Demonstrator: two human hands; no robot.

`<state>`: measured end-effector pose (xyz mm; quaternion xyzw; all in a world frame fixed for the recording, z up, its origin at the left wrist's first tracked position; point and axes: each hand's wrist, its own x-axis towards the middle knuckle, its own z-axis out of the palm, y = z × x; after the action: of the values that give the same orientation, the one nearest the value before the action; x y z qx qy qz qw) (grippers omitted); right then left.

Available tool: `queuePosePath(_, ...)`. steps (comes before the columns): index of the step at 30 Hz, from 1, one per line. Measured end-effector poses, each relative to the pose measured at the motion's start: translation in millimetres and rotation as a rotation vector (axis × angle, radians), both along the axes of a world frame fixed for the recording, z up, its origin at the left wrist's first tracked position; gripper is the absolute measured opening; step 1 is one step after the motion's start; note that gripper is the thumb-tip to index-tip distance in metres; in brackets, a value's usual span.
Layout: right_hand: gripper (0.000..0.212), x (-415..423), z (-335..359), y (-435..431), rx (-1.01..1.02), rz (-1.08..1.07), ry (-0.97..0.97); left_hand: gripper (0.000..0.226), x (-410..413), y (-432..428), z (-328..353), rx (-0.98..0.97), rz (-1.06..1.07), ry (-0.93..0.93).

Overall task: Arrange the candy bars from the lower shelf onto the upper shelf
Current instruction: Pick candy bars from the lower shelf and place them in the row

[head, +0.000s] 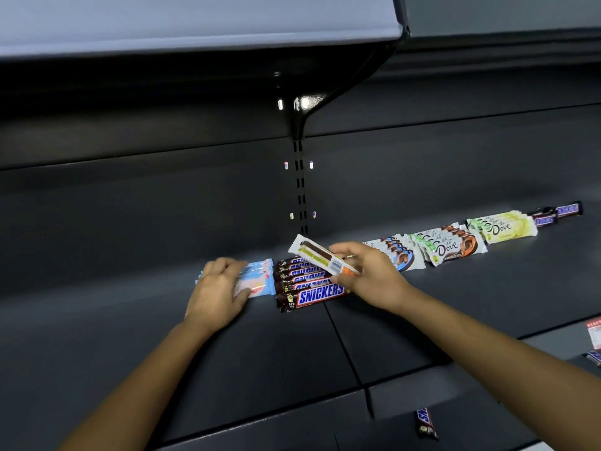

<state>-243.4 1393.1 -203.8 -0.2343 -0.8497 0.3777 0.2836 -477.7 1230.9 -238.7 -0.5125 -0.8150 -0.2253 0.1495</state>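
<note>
The right hand (367, 271) pinches a white-wrapped bar (322, 257) by its near end, thumb under and fingers over. The bar is tilted with its barcode side up, just above the Snickers row (312, 288). The left hand (218, 288) lies over the pale blue bars (260, 278) at the left end of the line, fingers across the top and thumb against the front edge, gripping the little stack. All of this sits on the upper shelf (455, 304), where the line runs on rightwards through white bars with blue marks (400, 252), brown Dove bars (452, 245), yellow-green Dove bars (504, 227) and a few more Snickers (556, 214). To my eye this is the placing step: the held bar needs turning face up and a slot among its own kind, probably to the right. The lower shelf (471, 428) holds a loose Snickers bar (426, 423), so fetching is left. The held bar's brand cannot be read from its back, the right hand hides the gap beside the Snickers row, and another wrapper (594, 357) is cut off at the right edge.
</note>
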Motion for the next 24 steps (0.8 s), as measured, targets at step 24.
queuePosePath(24, 0.022, 93.7, 13.9, 98.6, -0.719, 0.178, 0.347, 0.075, 198.9, 158.3, 39.1, 0.394, -0.170, -0.495)
